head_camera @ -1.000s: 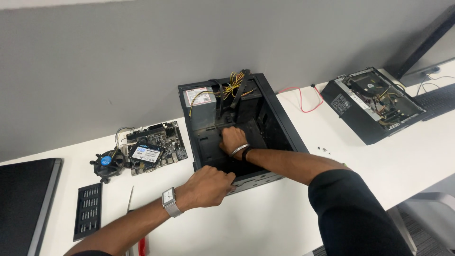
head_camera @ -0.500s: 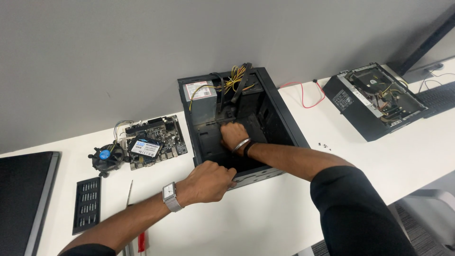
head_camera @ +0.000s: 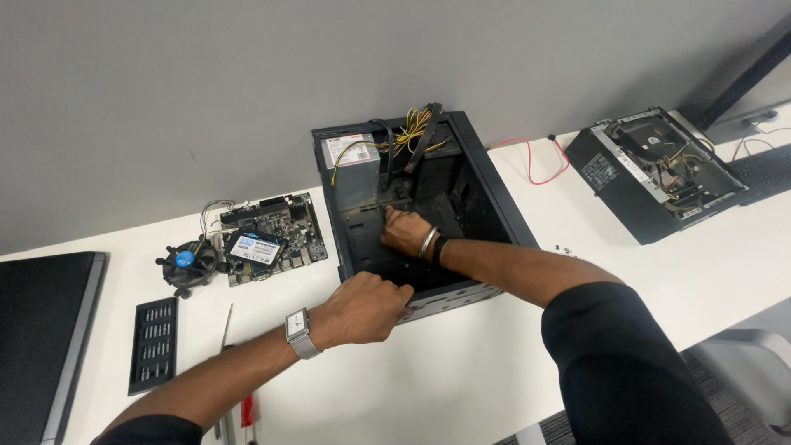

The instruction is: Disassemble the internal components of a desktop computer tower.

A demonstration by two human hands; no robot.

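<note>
Barely shifted, right hand [head_camera: 405, 231] stays inside computer case [head_camera: 494, 198].

There are two open computer cases, one big black one [head_camera: 486, 189] at 12 o'clock and one smaller one [head_camera: 651, 173] at 2 o'clock, one green circuit board [head_camera: 276, 235], one round fan [head_camera: 185, 264] and one black bit holder [head_camera: 154, 344] at 9 o'clock, and two hands.

Black computer case [head_camera: 486, 194] with yellow and black wires [head_camera: 408, 132], white table [head_camera: 461, 379], grey wall [head_camera: 247, 91], red cable [head_camera: 540, 165], blue-topped cooler fan [head_camera: 185, 262], silver watch [head_camera: 298, 332].
</note>
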